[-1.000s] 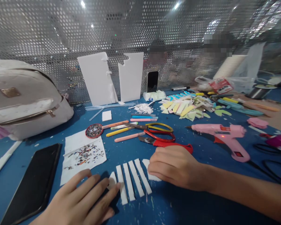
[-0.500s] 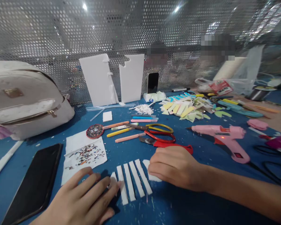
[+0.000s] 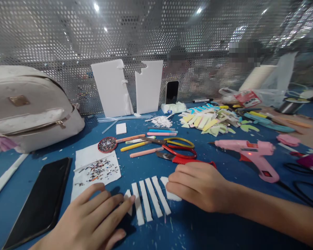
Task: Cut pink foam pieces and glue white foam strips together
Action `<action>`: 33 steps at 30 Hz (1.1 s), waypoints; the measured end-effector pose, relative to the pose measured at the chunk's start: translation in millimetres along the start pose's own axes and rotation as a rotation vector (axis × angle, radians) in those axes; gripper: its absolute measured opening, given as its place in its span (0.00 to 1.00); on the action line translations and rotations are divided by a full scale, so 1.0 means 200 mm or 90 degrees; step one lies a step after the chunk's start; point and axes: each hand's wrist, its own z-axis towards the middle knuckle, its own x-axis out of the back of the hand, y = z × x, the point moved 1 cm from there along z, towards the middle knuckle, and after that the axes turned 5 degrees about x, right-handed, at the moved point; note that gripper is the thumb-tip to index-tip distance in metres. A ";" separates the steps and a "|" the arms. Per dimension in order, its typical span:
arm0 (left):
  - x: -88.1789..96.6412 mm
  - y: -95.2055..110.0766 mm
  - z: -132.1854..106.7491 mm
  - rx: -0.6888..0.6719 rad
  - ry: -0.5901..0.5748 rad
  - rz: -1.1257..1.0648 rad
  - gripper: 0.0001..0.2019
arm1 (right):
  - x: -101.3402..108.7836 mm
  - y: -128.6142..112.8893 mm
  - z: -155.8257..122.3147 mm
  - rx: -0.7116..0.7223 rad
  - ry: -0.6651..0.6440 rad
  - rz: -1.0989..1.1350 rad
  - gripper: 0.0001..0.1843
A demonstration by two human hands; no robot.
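Note:
A row of narrow white foam strips (image 3: 151, 198) lies side by side on the blue table in front of me. My left hand (image 3: 91, 215) reaches in with its fingers outstretched, the fingertips resting on a small pointed white foam piece (image 3: 128, 201) at the row's left end. At the other end, my right hand (image 3: 200, 185) has its fingers curled together on the edge of a wider white foam piece (image 3: 169, 189), which they partly cover. Just behind that hand lies a red-handled cutter (image 3: 182, 159), partly hidden by it.
Scissors (image 3: 178, 144) and several markers (image 3: 135, 146) lie beyond the strips. A pink glue gun (image 3: 246, 149) is at right, a black phone (image 3: 40, 201) at left near a paper sheet (image 3: 87, 154) with glitter. Foam boards (image 3: 111, 90) and a backpack (image 3: 33, 107) stand behind.
The view has shifted slightly. My left fingertips have moved a little forward on the pointed foam piece, while my right hand stays at the wider piece.

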 end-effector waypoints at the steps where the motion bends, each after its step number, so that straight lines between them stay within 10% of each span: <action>1: 0.00 0.00 0.00 0.006 0.006 0.000 0.17 | 0.01 -0.01 0.01 0.002 -0.003 -0.008 0.21; 33: 0.00 -0.01 -0.01 0.082 -0.021 -0.140 0.13 | 0.14 -0.03 0.22 0.099 -0.113 -0.131 0.19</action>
